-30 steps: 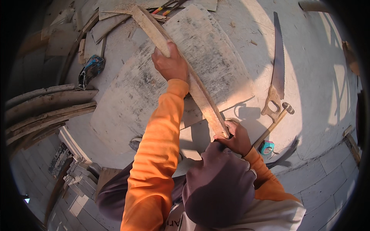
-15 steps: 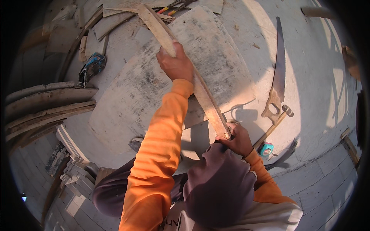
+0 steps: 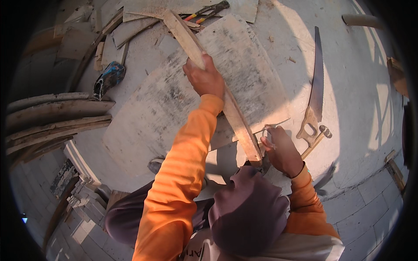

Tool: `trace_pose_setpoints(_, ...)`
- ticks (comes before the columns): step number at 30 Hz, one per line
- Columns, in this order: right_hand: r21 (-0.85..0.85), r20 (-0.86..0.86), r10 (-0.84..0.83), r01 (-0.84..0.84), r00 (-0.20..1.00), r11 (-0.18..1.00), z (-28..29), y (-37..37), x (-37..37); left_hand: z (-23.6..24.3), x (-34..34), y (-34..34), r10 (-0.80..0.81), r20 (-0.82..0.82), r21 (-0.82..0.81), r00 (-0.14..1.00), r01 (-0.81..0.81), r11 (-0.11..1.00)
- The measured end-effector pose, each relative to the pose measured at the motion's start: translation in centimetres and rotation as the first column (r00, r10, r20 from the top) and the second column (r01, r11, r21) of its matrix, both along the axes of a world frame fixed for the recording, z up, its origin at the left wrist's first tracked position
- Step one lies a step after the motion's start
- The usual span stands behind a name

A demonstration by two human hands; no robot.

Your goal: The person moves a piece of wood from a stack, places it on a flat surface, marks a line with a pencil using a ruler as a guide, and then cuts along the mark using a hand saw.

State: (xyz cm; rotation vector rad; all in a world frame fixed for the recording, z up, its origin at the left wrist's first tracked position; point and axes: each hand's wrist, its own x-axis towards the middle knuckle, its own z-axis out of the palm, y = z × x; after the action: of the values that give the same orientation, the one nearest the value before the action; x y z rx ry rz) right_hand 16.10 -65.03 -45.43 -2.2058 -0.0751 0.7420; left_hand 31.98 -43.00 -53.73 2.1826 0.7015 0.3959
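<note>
A long, narrow wooden batten [image 3: 238, 124] slants from the upper middle down to my knees. My left hand [image 3: 203, 76] is closed around its upper half. Beside the batten's lower end, my right hand [image 3: 284, 150] is off the wood, slightly blurred, its fingers part bent and apart; I see nothing in them. Under the batten lies a stained plywood board [image 3: 156, 102]. To the right of my right hand are a handsaw [image 3: 317, 78] with a wooden handle and a hammer [image 3: 323, 132], its handle partly hidden behind that hand.
Pincers with red and yellow grips [image 3: 211, 12] lie beyond the batten's far end, among wood scraps [image 3: 135, 30]. A blue and black crumpled item [image 3: 109, 78] rests at the left, near stacked curved boards [image 3: 56, 108]. A block wall [image 3: 361, 213] borders the lower right.
My right hand has let go of the batten's lower end and moved up and right, now covering most of the teal tape measure. My left hand still grips the batten.
</note>
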Motion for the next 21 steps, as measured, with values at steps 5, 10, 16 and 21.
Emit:
trace_pose_setpoints(5,0.045,0.446,0.023,-0.048,0.895,0.998,-0.1,2.9,11.6,0.2,0.3,-0.3,0.041,0.000,-0.004,0.999,-0.041,0.999)
trace_pose_setpoints(10,0.089,0.658,0.015,-0.097,0.753,0.991,-3.8,8.3,20.5,0.3,0.3,-0.3,0.039,-0.013,-0.010,0.999,-0.039,0.999)
trace_pose_setpoints(16,-0.175,0.629,0.176,-0.082,0.757,0.981,-5.6,13.0,25.9,0.5,0.2,0.1,0.014,-0.045,-0.036,0.999,-0.016,0.999)
trace_pose_setpoints(21,-0.233,0.642,0.241,-0.115,0.728,0.966,-7.0,14.8,27.2,0.0,0.4,0.1,0.034,-0.025,-0.039,0.999,-0.035,0.999)
